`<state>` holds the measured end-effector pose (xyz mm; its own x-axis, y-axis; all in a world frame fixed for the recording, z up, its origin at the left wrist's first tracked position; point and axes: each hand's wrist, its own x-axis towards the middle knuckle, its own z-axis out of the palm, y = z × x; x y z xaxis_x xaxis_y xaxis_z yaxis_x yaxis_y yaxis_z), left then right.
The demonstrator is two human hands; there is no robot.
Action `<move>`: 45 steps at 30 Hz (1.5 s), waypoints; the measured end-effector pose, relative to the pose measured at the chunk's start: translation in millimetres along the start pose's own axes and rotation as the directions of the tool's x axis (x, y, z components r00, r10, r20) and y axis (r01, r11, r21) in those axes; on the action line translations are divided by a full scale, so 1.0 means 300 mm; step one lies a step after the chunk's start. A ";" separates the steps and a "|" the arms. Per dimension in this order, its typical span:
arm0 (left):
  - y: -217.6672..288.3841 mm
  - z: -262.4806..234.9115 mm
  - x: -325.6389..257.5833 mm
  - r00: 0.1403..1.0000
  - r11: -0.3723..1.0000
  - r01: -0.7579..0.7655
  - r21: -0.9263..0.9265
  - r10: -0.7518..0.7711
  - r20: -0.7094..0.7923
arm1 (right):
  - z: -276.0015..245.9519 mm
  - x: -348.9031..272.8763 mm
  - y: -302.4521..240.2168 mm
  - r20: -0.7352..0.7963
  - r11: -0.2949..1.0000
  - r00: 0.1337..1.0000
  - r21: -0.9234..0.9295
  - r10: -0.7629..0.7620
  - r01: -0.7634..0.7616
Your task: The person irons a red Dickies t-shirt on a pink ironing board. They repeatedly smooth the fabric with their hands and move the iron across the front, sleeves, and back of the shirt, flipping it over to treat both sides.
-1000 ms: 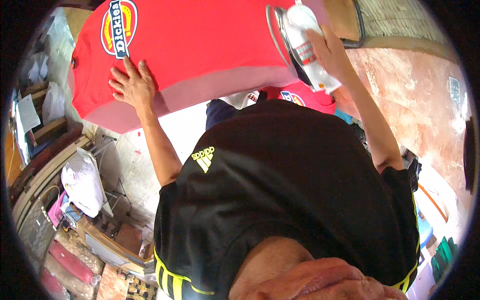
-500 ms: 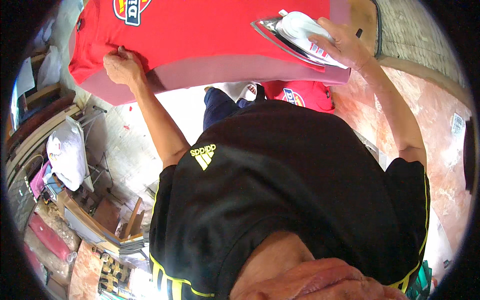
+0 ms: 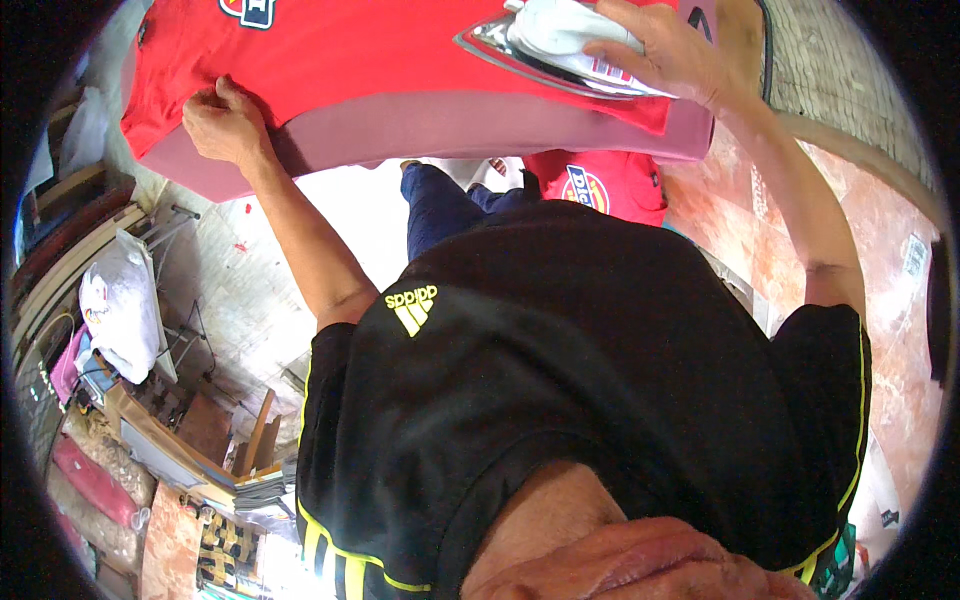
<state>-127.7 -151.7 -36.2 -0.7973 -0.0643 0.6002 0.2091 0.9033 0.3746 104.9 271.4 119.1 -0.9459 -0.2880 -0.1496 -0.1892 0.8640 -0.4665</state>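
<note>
A red shirt (image 3: 370,50) with a printed badge lies spread over a mauve ironing board (image 3: 420,128). My right hand (image 3: 668,52) is wrapped round the handle of a white and silver iron (image 3: 555,38), whose pointed tip faces left. The iron rests on the shirt toward its right end, close to the near hem. At the left, my left hand (image 3: 225,122) is closed at the shirt's near edge, thumb and fingers pinching the red cloth.
Below the board, another red badge-printed garment (image 3: 610,185) sits near my legs. A white stuffed bag (image 3: 122,305) leans on a folding stand at the left, above wooden furniture (image 3: 170,440). Rolled-up bundles (image 3: 100,470) lie lower left.
The iron has slid left along the shirt with my right hand on it. The board and shirt sit slightly higher in view, and my left hand still grips the edge.
</note>
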 end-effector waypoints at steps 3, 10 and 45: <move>0.184 -0.093 -0.056 0.981 0.989 -0.072 0.131 0.094 -0.171 | -0.042 0.005 -0.031 -0.028 0.999 0.999 -0.029 -0.022 0.022; 0.538 -0.206 -0.305 0.662 0.583 -0.295 -0.757 0.696 0.278 | 0.008 -0.138 0.026 -0.069 0.968 0.966 -0.023 0.247 -0.249; 0.090 -0.180 -0.148 0.865 0.950 -0.304 -0.068 0.305 0.399 | 0.040 0.035 -0.132 -0.026 0.974 0.988 0.177 0.150 -0.143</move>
<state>-56.2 -147.4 -14.6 -0.8513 0.3894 0.3516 0.4796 0.8492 0.2209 105.5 229.2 125.5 -0.9702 -0.1442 -0.1948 -0.0024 0.8095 -0.5872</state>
